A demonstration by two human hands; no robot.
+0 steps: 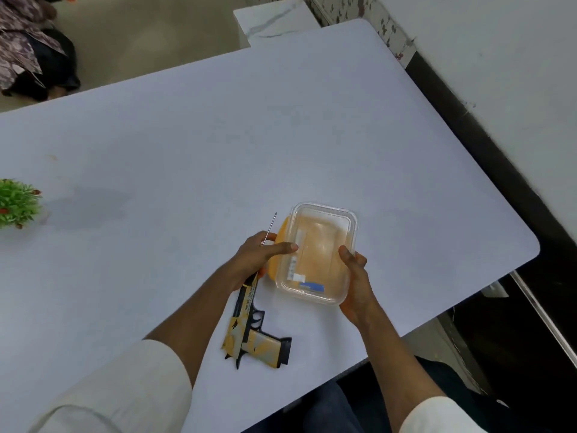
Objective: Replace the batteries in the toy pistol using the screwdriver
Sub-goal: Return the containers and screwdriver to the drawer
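Observation:
The toy pistol (249,332), black with yellow and white patterning, lies flat on the white table (218,145) near its front edge, muzzle pointing away under my left wrist. A clear plastic container (321,245) with an orange part (281,242) along its left side is held between both hands. Through its wall I see a blue-and-white battery (312,286) and a white strip. My left hand (259,260) grips the screwdriver (271,225), whose thin metal shaft sticks up, and its thumb rests on the container. My right hand (356,282) clasps the container's right side.
A small green plant (17,201) stands at the table's left edge. Someone in patterned clothing (28,48) is beyond the far left corner. The table's rounded right corner (530,245) borders a dark gap and a white wall.

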